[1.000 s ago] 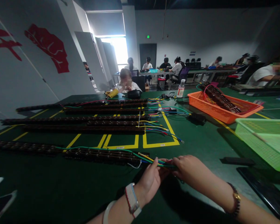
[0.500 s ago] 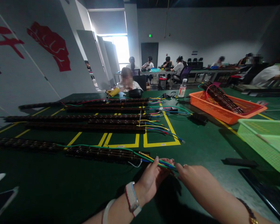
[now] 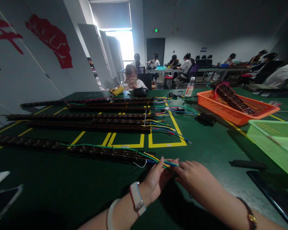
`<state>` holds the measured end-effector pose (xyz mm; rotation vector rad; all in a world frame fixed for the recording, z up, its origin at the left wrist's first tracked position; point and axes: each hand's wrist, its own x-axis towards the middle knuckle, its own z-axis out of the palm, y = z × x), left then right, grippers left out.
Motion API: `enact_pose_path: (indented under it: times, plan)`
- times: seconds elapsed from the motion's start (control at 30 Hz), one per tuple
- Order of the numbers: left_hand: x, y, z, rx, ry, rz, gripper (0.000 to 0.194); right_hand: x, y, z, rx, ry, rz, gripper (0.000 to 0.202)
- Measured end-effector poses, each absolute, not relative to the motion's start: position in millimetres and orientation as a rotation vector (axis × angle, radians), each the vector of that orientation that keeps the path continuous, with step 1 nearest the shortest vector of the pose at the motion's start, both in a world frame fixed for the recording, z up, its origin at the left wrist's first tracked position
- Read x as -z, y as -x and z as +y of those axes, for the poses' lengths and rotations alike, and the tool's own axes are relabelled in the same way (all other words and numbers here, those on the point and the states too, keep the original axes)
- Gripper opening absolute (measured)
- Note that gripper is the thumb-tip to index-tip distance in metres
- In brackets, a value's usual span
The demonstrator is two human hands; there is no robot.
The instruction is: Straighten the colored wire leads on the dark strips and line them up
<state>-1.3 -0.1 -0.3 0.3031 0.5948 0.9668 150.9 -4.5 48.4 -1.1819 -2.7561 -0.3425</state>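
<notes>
Yellow, green and blue wires (image 3: 153,157) run from the right end of the nearest dark strip bundle (image 3: 105,153) into my hands. My left hand (image 3: 158,177) is closed round them, thumb on top. Close beside it, my right hand (image 3: 190,175) has its fingers closed on the same wires further along; their ends are hidden in it. A white tie (image 3: 140,166) loops out near the bundle's end. More long dark bundles (image 3: 86,117) lie behind, with loose coloured wire ends pointing right.
An orange basket (image 3: 235,118) holding a dark bundle, a green basket (image 3: 271,140), a bottle (image 3: 190,87) and a black phone-like slab (image 3: 273,195) are on the right. A person (image 3: 132,78) sits across the green table (image 3: 69,188).
My right hand has moved slightly left along the wires, closer to my left hand. The whole view has shifted a little.
</notes>
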Motion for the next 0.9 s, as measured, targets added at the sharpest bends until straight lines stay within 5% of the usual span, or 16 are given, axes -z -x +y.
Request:
enact_pose_path:
  times: [0.2,0.53,0.9]
  plan:
    - [7,1,3,-0.953,-0.285,0.515,0.036,-29,-152,-10,0.488,1.233,-2.84,0.025]
    - [4,1,3,-0.986,-0.297,0.513,0.032,-28,-149,-19,0.126,1.591,-2.854,0.016]
    - [0,0,2,-0.984,-0.308,0.523,0.034,-33,-152,-37,0.28,1.54,-2.735,0.016]
